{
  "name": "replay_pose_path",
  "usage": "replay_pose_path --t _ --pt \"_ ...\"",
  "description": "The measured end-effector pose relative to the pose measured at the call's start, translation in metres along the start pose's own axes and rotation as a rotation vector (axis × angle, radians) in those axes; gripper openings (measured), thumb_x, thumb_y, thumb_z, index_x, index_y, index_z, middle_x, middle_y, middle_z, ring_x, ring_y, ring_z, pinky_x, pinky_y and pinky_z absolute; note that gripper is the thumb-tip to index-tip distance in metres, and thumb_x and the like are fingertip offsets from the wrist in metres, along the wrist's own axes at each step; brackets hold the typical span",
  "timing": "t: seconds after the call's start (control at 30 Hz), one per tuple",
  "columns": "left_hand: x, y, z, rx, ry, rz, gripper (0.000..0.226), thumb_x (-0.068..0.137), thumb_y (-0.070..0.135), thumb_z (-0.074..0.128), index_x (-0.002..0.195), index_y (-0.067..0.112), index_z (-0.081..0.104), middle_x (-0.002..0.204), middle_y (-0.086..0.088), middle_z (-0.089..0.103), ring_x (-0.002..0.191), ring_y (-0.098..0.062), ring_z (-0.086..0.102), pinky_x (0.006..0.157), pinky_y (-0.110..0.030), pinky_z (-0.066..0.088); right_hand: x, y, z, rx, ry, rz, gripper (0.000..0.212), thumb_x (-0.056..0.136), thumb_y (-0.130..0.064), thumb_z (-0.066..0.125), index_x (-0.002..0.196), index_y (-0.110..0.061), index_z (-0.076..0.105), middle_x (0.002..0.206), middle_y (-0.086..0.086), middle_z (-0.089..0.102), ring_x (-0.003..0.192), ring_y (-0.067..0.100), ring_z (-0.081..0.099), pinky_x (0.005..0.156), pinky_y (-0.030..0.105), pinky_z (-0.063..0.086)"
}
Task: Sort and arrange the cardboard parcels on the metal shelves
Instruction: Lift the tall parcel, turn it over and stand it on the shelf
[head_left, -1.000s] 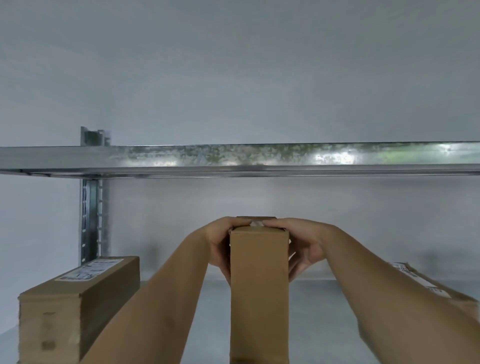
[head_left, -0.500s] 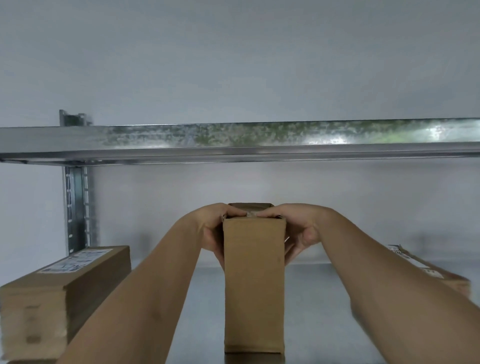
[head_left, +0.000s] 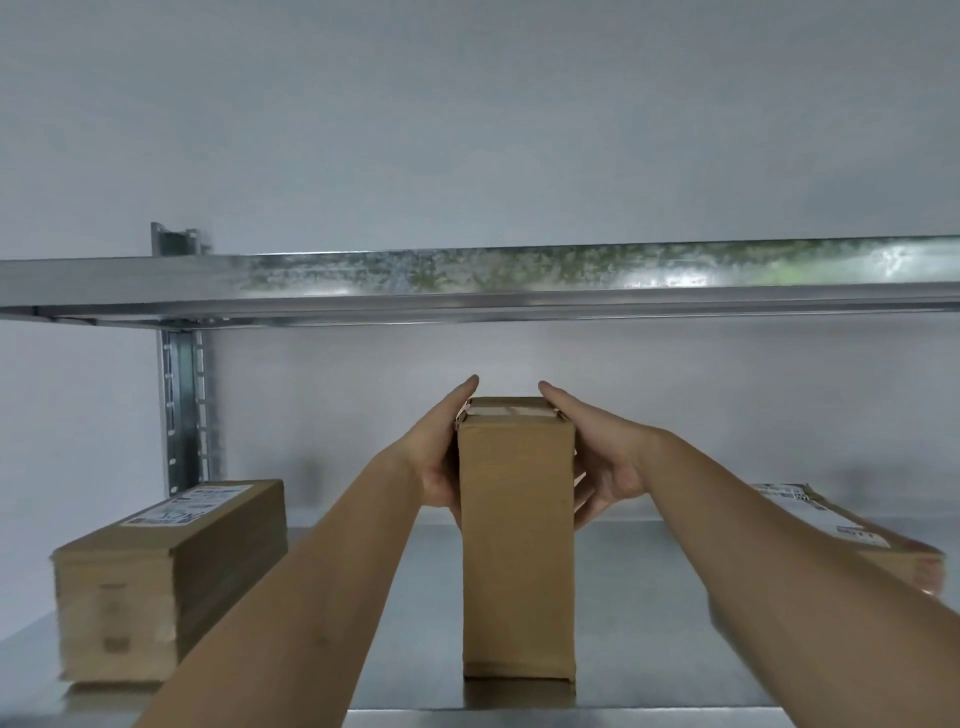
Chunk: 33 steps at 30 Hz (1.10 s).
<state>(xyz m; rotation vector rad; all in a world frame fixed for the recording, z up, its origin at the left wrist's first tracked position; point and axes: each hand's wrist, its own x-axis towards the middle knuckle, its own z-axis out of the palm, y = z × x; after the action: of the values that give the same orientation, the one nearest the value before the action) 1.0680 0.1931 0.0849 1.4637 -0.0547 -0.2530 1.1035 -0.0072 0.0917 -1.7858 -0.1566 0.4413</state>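
A tall narrow cardboard parcel (head_left: 518, 540) stands upright in the middle of the lower metal shelf (head_left: 639, 613), near its front edge. My left hand (head_left: 440, 457) lies flat along the parcel's upper left side with the fingers stretched straight. My right hand (head_left: 605, 457) flanks the upper right side, fingers spread and slightly off the cardboard. Neither hand curls over the top. A long labelled parcel (head_left: 171, 571) lies flat at the left. Another labelled parcel (head_left: 852, 535) lies flat at the right, partly hidden by my right forearm.
The upper shelf's metal beam (head_left: 519, 280) runs across the view just above the standing parcel. A perforated upright post (head_left: 182, 405) stands at the back left. A pale wall closes the back. Bare shelf surface shows between the parcels.
My fingers were curled over the parcel's top; now both hands have uncurled and lie straight along its sides. The parcel stands on the shelf, and the view has shifted.
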Motion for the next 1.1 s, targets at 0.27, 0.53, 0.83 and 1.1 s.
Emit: replay_pose_path --t 0.27,0.53,0.83,1.1 --pt "-0.011 0.0 0.005 -0.21 0.075 0.137 0.1 0.087 0.09 0.024 0.123 0.011 0.074 0.122 -0.017 0.073 0.116 -0.036 0.068 0.105 -0.048 0.048 -0.021 -0.011 0.012 -0.051 0.086 -0.268 0.065 0.087 -0.083 0.041 0.112 -0.032 0.072 0.105 0.0 0.074 0.101 0.025 0.068 0.097 0.053 0.053" --pt "-0.008 -0.054 -0.022 -0.51 0.111 0.143 0.097 0.079 0.095 0.03 0.107 0.008 0.063 0.084 -0.01 0.058 0.083 -0.031 0.061 0.086 -0.054 0.056 -0.024 0.015 0.031 -0.35 0.106 -0.42 0.053 0.084 -0.043 0.043 0.127 -0.016 0.059 0.118 0.012 0.072 0.098 0.031 0.069 0.087 0.041 0.048" --pt "-0.024 -0.132 -0.055 -0.23 0.083 -0.062 0.041 0.088 0.031 0.058 0.117 0.003 0.062 0.094 -0.021 0.071 0.092 -0.037 0.065 0.088 -0.046 0.054 -0.025 0.071 0.053 -0.868 -0.001 -0.507 0.046 0.102 -0.038 0.04 0.143 -0.06 0.043 0.152 -0.031 0.034 0.14 0.004 0.032 0.108 0.028 0.029" --pt "-0.002 -0.141 -0.058 -0.173 0.283 -0.004 0.06 0.1 0.058 0.049 0.126 0.008 0.069 0.123 -0.014 0.069 0.117 -0.034 0.065 0.098 -0.042 0.052 -0.015 0.088 0.033 -0.17 0.318 -0.465 0.043 0.105 -0.036 0.049 0.14 -0.015 0.059 0.147 -0.001 0.055 0.137 0.017 0.049 0.111 0.03 0.037"
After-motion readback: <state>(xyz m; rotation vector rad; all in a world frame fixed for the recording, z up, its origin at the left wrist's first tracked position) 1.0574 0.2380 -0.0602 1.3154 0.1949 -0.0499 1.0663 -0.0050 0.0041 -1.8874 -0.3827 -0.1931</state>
